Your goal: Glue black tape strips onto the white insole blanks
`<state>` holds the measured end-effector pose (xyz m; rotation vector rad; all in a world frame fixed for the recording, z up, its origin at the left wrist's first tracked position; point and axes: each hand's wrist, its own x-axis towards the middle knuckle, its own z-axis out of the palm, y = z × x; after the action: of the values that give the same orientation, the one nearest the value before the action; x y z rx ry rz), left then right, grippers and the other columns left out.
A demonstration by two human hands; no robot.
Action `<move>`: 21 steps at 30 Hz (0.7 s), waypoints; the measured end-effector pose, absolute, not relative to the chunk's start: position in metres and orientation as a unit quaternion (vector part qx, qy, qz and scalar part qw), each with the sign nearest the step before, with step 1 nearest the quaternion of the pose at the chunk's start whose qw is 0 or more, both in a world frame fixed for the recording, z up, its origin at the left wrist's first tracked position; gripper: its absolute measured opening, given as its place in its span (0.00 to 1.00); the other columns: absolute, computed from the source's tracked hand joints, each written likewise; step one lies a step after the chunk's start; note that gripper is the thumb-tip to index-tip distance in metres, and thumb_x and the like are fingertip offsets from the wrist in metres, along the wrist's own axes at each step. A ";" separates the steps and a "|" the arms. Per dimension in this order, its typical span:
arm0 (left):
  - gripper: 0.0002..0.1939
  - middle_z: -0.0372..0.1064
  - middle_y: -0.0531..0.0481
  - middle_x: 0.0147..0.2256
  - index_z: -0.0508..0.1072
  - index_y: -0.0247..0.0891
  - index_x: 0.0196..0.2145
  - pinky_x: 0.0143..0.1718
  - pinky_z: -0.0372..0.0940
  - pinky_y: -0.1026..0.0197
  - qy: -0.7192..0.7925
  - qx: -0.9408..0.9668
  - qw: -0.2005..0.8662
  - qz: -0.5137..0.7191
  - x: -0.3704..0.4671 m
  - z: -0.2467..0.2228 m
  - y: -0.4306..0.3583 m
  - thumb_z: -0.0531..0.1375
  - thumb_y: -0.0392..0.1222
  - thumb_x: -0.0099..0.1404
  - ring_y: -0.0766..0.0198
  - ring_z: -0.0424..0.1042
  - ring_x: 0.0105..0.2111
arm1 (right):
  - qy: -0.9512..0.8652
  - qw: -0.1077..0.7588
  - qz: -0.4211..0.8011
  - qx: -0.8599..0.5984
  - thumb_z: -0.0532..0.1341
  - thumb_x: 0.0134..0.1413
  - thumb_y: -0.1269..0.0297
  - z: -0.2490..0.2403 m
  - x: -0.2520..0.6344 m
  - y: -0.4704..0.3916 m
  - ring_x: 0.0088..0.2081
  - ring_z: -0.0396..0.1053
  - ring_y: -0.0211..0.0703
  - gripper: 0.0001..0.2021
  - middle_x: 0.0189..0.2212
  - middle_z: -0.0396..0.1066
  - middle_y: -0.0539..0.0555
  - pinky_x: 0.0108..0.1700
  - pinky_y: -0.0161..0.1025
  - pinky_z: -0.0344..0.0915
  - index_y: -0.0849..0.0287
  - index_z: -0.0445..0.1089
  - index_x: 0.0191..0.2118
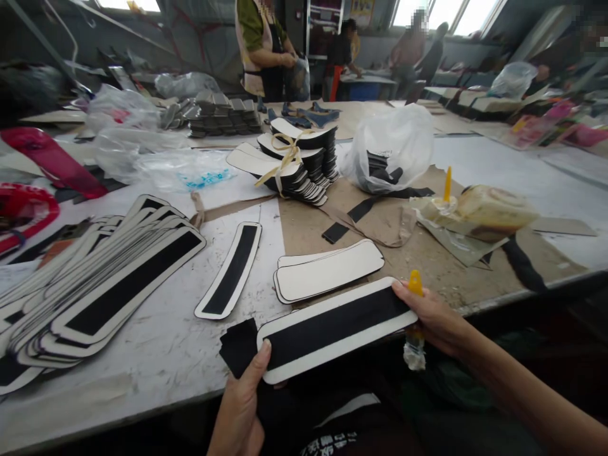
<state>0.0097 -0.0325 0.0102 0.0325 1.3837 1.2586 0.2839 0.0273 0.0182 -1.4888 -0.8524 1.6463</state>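
Note:
Between my two hands, over the table's front edge, is a long white strip (332,329) with rounded corners and a black band along its middle. My left hand (244,392) pinches its left end, thumb on top. At the other end my right hand (430,316) grips it and also holds a glue brush (415,285) with a yellow handle and whitish clotted bristles pointing down. Black pieces (239,345) lie by the strip's left end. Just behind it rest plain white strips (330,271). A single banded strip (228,272) lies apart on the left.
A fanned pile of banded strips (128,285) covers the left side. Tied stacks (304,161) stand at the back, beside a plastic bag (392,149) holding black pieces. A glue container (494,212) sits at right. People (266,54) stand beyond the table.

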 end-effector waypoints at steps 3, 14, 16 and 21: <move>0.25 0.73 0.47 0.44 0.69 0.42 0.50 0.46 0.68 0.57 0.603 0.069 0.557 0.567 0.008 0.012 -0.031 0.66 0.39 0.54 0.56 0.71 0.45 | -0.414 0.328 0.585 -0.615 0.60 0.48 0.46 0.018 0.285 0.030 0.19 0.55 0.33 0.18 0.18 0.60 0.46 0.20 0.32 0.52 0.58 0.64 0.26; 0.24 0.75 0.45 0.36 0.72 0.36 0.46 0.39 0.71 0.55 0.614 0.070 0.585 0.526 0.000 0.003 -0.035 0.68 0.37 0.50 0.53 0.74 0.38 | -0.620 0.223 0.303 -0.689 0.51 0.56 0.48 0.024 0.283 0.037 0.23 0.60 0.38 0.18 0.20 0.62 0.48 0.27 0.36 0.55 0.58 0.61 0.25; 0.22 0.75 0.45 0.35 0.72 0.36 0.44 0.38 0.71 0.56 0.616 0.073 0.583 0.525 0.005 0.002 -0.035 0.68 0.38 0.49 0.53 0.74 0.37 | -0.662 0.199 0.108 -0.714 0.51 0.57 0.53 0.024 0.287 0.037 0.23 0.61 0.40 0.15 0.21 0.64 0.50 0.27 0.37 0.53 0.57 0.62 0.27; 0.19 0.75 0.43 0.30 0.75 0.32 0.36 0.35 0.71 0.55 0.649 0.080 0.562 0.506 0.019 -0.003 -0.036 0.69 0.42 0.46 0.52 0.75 0.33 | -0.757 0.166 -0.129 -0.619 0.55 0.55 0.65 0.014 0.256 0.023 0.30 0.65 0.43 0.05 0.28 0.69 0.54 0.31 0.37 0.53 0.60 0.64 0.35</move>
<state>0.0189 -0.0360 -0.0028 0.1882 1.5288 1.1906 0.2564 0.0235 0.0137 -1.7623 -2.1563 -0.3677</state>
